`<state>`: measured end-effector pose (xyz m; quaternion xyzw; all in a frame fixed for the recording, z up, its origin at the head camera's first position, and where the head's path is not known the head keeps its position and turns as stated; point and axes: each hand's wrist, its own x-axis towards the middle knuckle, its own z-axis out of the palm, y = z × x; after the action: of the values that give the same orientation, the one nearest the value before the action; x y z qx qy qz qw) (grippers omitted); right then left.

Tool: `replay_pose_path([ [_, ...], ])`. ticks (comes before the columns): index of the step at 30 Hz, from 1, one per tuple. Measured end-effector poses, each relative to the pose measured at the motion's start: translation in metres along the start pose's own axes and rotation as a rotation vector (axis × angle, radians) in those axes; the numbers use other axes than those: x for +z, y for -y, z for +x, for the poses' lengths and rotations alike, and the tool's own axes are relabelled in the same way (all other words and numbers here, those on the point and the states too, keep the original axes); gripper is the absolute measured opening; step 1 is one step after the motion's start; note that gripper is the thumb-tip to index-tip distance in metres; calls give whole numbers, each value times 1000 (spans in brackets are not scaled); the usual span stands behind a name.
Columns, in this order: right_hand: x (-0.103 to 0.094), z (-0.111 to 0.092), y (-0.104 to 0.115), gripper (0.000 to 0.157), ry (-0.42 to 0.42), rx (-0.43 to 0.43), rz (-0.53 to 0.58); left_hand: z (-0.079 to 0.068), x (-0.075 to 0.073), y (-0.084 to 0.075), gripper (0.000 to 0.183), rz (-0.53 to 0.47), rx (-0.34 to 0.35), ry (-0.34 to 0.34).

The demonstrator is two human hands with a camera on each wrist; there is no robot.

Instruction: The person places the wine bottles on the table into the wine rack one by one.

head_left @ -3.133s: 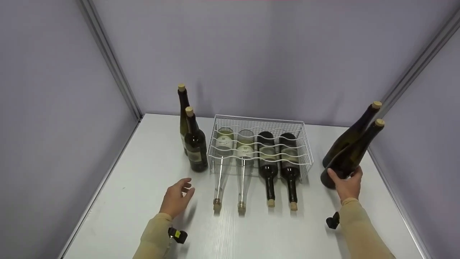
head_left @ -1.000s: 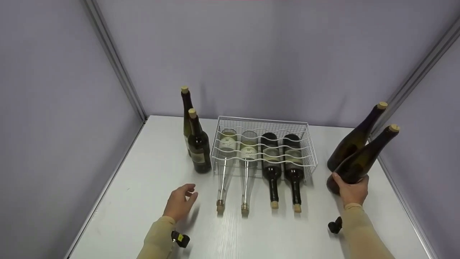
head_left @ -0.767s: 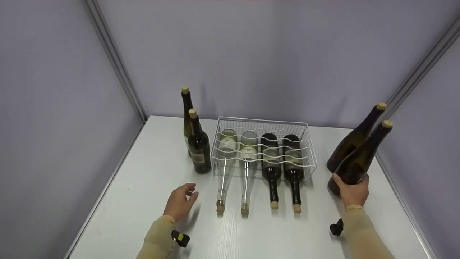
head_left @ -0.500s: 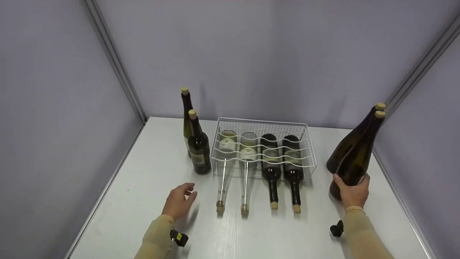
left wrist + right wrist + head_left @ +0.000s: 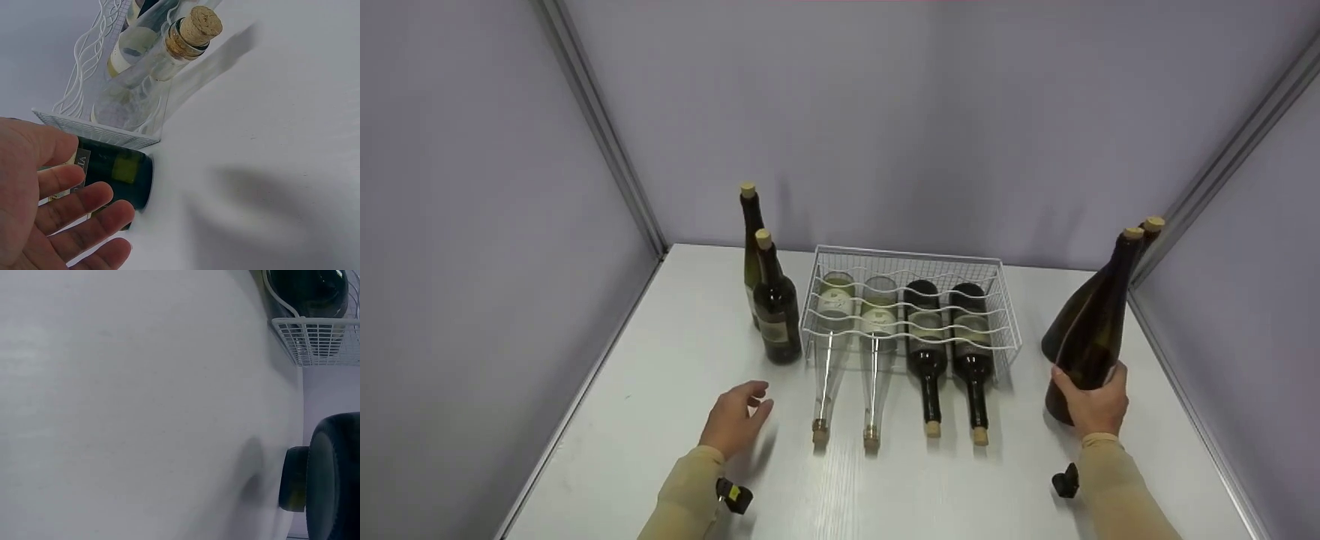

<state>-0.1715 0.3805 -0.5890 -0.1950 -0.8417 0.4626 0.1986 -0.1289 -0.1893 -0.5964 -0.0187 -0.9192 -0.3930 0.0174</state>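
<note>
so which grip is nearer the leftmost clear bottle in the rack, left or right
Left. The left grip is just left of the clear bottle, not touching it; the right grip is farther off, right of the rack, holding a dark bottle.

L hand (image 5: 733, 420) loosely bent, R hand (image 5: 1096, 405) grips.

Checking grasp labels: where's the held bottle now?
Head view, right side: the held bottle is in the right hand, partly hiding another bottle, right of the wire rack.
</note>
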Motion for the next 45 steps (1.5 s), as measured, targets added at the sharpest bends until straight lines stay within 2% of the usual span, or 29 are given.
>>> replay_pose_path([
  [8, -3, -5, 12, 97, 73, -110, -82, 0, -3, -4, 31, 19, 21, 2],
  [15, -7, -10, 32, 97, 113, -225, -150, 0, -14, -20, 30, 86, 148, -22],
  [19, -9, -10, 42, 93, 98, -380, -198, 0, -23, -38, 30, 116, 232, -41],
  [23, -8, -11, 53, 91, 77, -544, -223, 1, -30, -59, 28, 162, 338, -72],
  [28, -9, -15, 69, 90, 89, -705, -259, 4, -36, -83, 26, 204, 533, -130],
  [33, -9, -19, 89, 88, 124, -871, -303, 6, -40, -108, 23, 222, 727, -221],
  [38, -4, -26, 108, 82, 168, -1038, -340, 5, -43, -136, 19, 269, 886, -327],
  [42, 2, -33, 120, 76, 202, -1116, -363, 7, -43, -154, 12, 289, 979, -386],
  [45, 6, -39, 127, 75, 246, -1139, -383, 9, -42, -164, 11, 274, 1035, -436],
])
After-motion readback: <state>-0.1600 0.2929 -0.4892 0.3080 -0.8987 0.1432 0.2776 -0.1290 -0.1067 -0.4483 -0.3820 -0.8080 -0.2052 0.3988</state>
